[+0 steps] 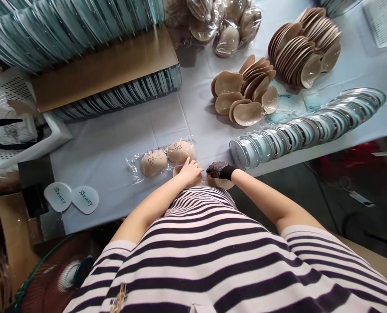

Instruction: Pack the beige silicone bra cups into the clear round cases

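My bare left hand (189, 171) lies over one cup of a beige stick-on bra (178, 170) at the table's front edge, close to my body, its fingers bent around it. In a dark speckled glove, my right hand (218, 169) is closed at the inner side of the other beige cup (223, 182). Part of both cups is hidden by my hands. Just beyond my left hand, a clear plastic bag (134, 167) holds another pair of beige cups (154, 162) with handwritten characters on them.
To the right, a long row of clear round cases (294, 134) curves along the edge. Behind it are piles of beige cups (248, 114). Cases fill a cardboard box (108, 69) at back left, near a white basket (58, 134). A printed two-lobed card (85, 200) lies left.
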`<state>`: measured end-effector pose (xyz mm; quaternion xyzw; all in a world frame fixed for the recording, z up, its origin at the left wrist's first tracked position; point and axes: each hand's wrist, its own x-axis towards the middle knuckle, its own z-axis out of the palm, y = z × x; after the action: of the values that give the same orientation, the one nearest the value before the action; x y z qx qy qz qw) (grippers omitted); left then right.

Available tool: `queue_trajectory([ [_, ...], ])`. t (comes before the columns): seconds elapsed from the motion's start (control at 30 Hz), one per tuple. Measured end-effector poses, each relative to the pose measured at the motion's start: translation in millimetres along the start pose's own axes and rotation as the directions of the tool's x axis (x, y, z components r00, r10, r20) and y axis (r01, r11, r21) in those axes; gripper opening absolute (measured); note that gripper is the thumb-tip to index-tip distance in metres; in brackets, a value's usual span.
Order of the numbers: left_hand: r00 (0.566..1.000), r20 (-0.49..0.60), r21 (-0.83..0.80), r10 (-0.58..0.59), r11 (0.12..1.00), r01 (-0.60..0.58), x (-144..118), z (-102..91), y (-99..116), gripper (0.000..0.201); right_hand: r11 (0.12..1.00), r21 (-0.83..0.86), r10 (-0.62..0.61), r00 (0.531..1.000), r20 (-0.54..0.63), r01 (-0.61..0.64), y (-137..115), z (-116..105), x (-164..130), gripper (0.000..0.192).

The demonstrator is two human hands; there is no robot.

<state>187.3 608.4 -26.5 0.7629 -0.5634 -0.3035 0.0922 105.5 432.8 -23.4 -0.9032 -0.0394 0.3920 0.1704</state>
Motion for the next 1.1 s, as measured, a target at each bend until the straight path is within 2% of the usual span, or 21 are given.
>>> queue_trajectory([
  [0.07,1.0,0.027,-0.018,0.006,1.0,-0.006,0.1,-2.5,-3.3,0.014,1.0,0.014,0.011,0.999,0.052,-0.012,-5.4,-2.0,-1.7,0.025],
  [0.17,0.996,0.086,-0.207,0.032,0.978,-0.013,-4.4,-19.9,-10.1,0.01,0.999,0.038,0.009,0.997,0.074,-0.012,-12.3,-10.6,-5.2,0.027],
  [0.27,0.987,0.162,-0.369,0.014,0.928,0.047,-19.0,-56.5,-17.0,0.015,0.996,0.091,-0.024,1.0,0.009,0.023,-18.1,-28.3,-10.8,0.029],
  [0.33,0.985,0.175,-0.434,0.001,0.898,0.077,-36.1,-87.6,-17.8,0.02,0.989,0.128,-0.06,0.993,-0.098,0.073,-23.8,-45.2,-18.5,0.029],
  [0.43,0.986,0.162,-0.578,0.027,0.813,0.073,-67.1,-130.2,-8.5,0.024,0.951,0.178,-0.196,0.936,-0.291,0.254,-36.9,-72.0,-36.6,0.026],
  [0.53,0.979,0.192,-0.687,0.06,0.721,0.09,-93.7,-152.5,8.8,0.025,0.86,0.208,-0.355,0.84,-0.411,0.466,-52.3,-91.0,-56.3,0.027],
  [0.63,0.974,0.223,-0.7,0.033,0.701,0.137,-111.0,-153.7,21.1,0.025,0.799,0.207,-0.447,0.787,-0.425,0.565,-65.8,-97.6,-70.4,0.029],
  [0.7,0.97,0.241,-0.722,0.01,0.671,0.172,-119.0,-149.9,22.7,0.023,0.786,0.184,-0.482,0.772,-0.415,0.59,-72.4,-96.7,-76.3,0.03],
  [0.77,0.964,0.262,-0.771,0.041,0.609,0.183,-125.4,-147.0,20.5,0.022,0.782,0.164,-0.499,0.761,-0.415,0.602,-76.6,-93.7,-80.5,0.03],
  [0.87,0.962,0.253,-0.845,0.107,0.509,0.165,-132.5,-145.8,16.9,0.025,0.783,0.173,-0.497,0.767,-0.405,0.598,-79.4,-89.3,-85.2,0.029],
  [0.93,0.966,0.24,-0.871,0.098,0.46,0.17,-134.7,-145.8,17.6,0.023,0.79,0.189,-0.483,0.781,-0.396,0.584,-80.8,-87.8,-87.9,0.027],
  [1.0,0.97,0.236,-0.865,0.064,0.469,0.179,-134.4,-146.0,20.8,0.016,0.794,0.204,-0.465,0.788,-0.403,0.573,-83.0,-87.4,-90.0,0.026],
  [1.1,0.977,0.213,-0.778,0.023,0.609,0.155,-130.9,-147.8,28.0,0.017,0.782,0.261,-0.415,0.786,-0.458,0.566,-86.9,-87.4,-90.6,0.028],
])
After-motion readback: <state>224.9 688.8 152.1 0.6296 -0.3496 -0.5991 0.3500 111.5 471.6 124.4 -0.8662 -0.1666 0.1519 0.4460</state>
